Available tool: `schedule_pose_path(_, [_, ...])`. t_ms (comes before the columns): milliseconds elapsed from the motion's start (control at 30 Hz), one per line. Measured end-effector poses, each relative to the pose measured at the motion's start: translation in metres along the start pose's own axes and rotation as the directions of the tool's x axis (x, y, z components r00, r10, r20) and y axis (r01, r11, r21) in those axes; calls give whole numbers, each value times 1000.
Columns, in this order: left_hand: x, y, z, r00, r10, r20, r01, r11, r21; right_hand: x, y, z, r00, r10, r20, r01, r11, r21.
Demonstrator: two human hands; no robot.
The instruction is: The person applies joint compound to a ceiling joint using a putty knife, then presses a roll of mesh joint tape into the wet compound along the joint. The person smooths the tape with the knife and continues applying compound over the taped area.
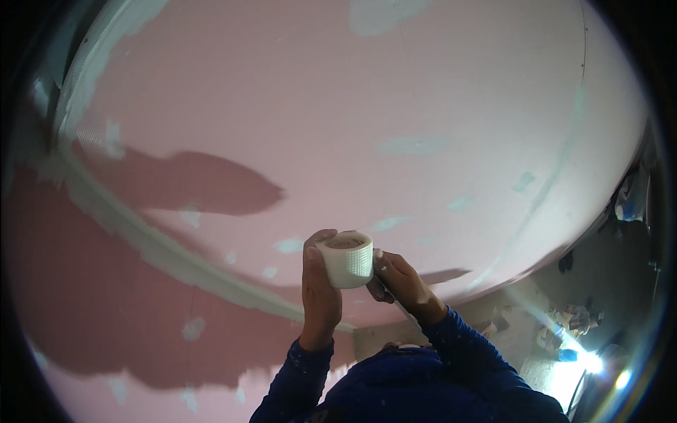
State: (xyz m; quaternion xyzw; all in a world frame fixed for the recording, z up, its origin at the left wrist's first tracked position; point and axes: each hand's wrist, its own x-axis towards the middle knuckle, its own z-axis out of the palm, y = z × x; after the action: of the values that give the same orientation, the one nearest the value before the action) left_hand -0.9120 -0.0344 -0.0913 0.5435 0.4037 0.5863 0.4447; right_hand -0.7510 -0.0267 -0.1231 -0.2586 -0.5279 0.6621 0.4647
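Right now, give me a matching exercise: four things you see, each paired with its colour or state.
Things:
1. tape roll
2. left hand
3. wall
4. sleeves

Colours or states:
a. pink, with pale patches
b. dark blue
c. white mesh
d. gripping the roll from the side

Pairs: 1-c, 2-d, 3-a, 4-b

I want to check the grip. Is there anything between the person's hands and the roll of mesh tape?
Nothing visible. The left hand grips the white roll of mesh tape directly by its side, and the right hand touches its other side. Behind the roll is only the pink drywall with filled joints.
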Motion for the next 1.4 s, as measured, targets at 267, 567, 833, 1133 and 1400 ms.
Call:
schedule_pose_path(267, [-2,-13,7,998,21,56,-22,1000,9,-4,8,-5,992,-105,70,99,992,84])
schedule_pose_path(567, [44,113,-127,616,755,-226,-415,555,721,-7,16,-16,997,-47,66,38,990,133])
schedule_pose_path(833, [140,261,-213,540,837,86,-247,60,967,-14,40,-65,981,49,186,-76,987,138])
schedule_pose_path(1133, [119,294,-261,807,591,-10,-111,168,980,-3,63,-86,980,62,190,-90,986,140])
schedule_pose_path(1400, [148,359,-297,524,849,-60,130,-10,991,5,54,-54,976,81,204,-110,984,137])
